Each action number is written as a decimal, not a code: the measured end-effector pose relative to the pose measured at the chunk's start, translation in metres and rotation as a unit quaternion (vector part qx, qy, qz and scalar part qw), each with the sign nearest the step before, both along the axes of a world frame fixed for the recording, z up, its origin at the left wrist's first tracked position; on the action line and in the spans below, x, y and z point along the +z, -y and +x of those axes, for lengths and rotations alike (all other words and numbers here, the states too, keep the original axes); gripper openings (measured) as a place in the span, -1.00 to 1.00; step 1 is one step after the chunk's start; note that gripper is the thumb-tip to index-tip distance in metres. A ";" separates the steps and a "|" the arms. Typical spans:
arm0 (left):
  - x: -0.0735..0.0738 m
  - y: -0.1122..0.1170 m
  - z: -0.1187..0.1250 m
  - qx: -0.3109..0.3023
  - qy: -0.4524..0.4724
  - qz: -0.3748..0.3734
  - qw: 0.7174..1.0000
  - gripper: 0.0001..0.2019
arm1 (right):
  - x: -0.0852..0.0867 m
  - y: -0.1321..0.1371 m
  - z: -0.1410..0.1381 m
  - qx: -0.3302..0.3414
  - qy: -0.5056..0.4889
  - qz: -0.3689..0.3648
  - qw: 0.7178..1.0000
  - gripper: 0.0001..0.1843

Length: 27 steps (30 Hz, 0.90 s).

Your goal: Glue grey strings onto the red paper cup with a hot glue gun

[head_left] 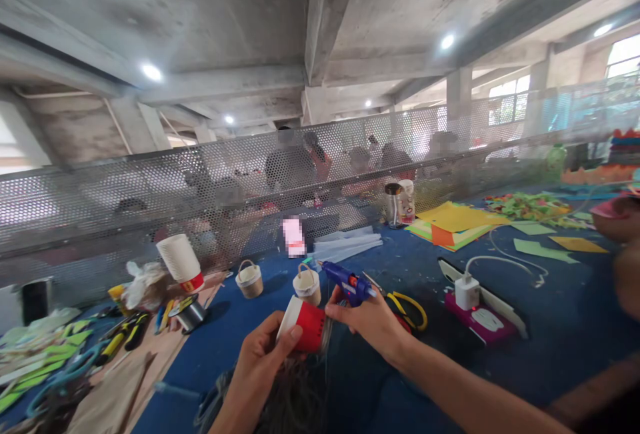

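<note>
Tilted in my left hand (260,354) is a red and white paper cup (306,327); my fingers are closed round its white end. Strands of twine (327,337) show at the cup's right edge. My right hand (365,321) is closed at the blue hot glue gun (345,279), whose handle it hides, and the nozzle points up and left, above the cup. The thumb of that hand lies against the cup's right edge. Just behind stand two small white-and-tan cups with looped handles, a left one (249,281) and a right one (307,286).
Yellow-handled pliers (417,311) lie right of my right hand. Farther right are a white charger (467,293) and a purple box (480,317). Stacked paper cups (181,261), a wire spool (189,313) and tools are at left. A perforated metal screen (240,187) borders the blue table.
</note>
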State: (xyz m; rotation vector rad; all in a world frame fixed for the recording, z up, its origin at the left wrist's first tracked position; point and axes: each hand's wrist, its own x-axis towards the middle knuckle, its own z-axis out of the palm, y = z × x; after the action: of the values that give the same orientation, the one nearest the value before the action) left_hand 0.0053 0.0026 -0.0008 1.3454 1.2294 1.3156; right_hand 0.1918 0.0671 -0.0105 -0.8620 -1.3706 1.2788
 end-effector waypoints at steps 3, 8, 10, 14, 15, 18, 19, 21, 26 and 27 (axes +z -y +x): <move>0.002 0.001 0.001 -0.009 -0.004 0.004 1.000 -0.71 | -0.001 0.000 0.001 0.001 0.001 0.009 1.000 -0.80; 0.003 0.004 0.002 -0.011 -0.012 0.010 1.000 -0.72 | 0.000 -0.001 0.001 -0.002 0.010 0.016 1.000 -0.81; 0.002 0.004 0.001 -0.012 -0.015 0.011 1.000 -0.71 | 0.001 -0.001 0.002 -0.003 0.011 0.015 1.000 -0.81; -0.001 0.001 -0.002 -0.020 -0.010 0.005 1.000 -0.69 | 0.007 0.001 0.004 -0.006 0.013 0.022 1.000 -0.81; -0.001 -0.001 -0.003 -0.023 -0.011 0.010 1.000 -0.69 | 0.008 0.002 0.005 -0.006 0.013 0.027 1.000 -0.80; -0.001 -0.004 -0.004 -0.025 -0.028 0.025 0.999 -0.69 | 0.011 0.004 0.006 -0.004 0.007 0.034 0.999 -0.76; -0.001 -0.005 -0.004 -0.022 -0.032 0.028 0.999 -0.68 | 0.011 0.005 0.006 0.000 0.001 0.035 0.999 -0.74; -0.001 -0.006 -0.005 -0.010 -0.034 0.032 0.999 -0.66 | 0.011 0.006 0.006 0.012 -0.007 0.035 0.999 -0.70; 0.000 -0.006 -0.011 0.035 -0.033 0.057 0.997 -0.67 | 0.011 0.009 0.003 0.046 -0.019 0.035 0.998 -0.73; 0.001 -0.007 -0.012 0.045 -0.034 0.064 0.996 -0.67 | 0.011 0.010 0.003 0.047 -0.023 0.041 0.998 -0.74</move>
State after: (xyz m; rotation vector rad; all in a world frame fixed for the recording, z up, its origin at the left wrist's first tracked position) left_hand -0.0069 0.0091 0.0002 1.4500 1.2843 1.4428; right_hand 0.1949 0.0573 0.0001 -0.7152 -1.4302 1.2963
